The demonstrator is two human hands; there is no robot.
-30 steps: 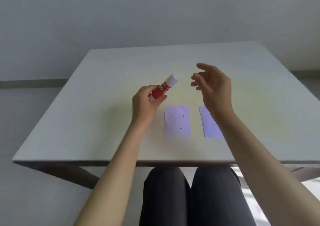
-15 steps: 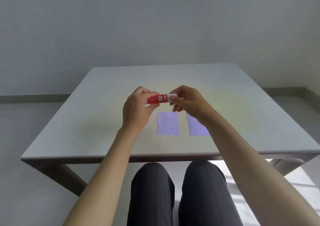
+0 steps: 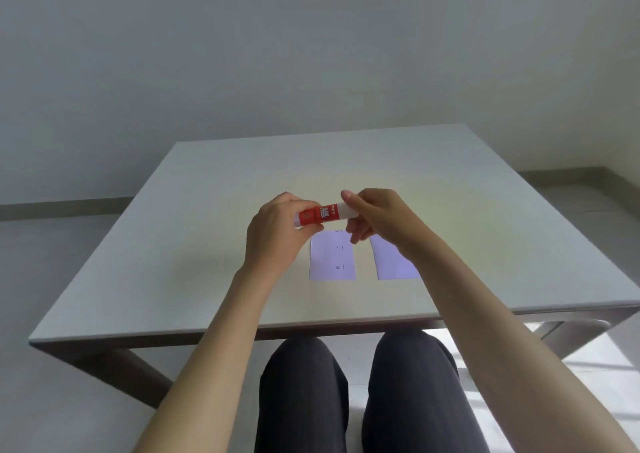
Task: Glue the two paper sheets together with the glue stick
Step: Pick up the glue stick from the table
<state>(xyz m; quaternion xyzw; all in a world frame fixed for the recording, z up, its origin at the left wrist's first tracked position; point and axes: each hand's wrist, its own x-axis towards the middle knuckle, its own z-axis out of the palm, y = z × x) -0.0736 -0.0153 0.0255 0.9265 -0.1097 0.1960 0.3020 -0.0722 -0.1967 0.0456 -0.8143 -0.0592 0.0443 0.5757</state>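
Glue stick [image 3: 320, 214] | between left hand [image 3: 277, 234], right hand [image 3: 375, 217]

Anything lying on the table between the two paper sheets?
No. In the head view, only a bare strip of table separates the left sheet from the right sheet.

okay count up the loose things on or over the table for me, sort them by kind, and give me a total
Paper sheets: 2, the left sheet and the right sheet, flat on the table
Glue sticks: 1, the glue stick, held by the left hand and right hand
Total: 3
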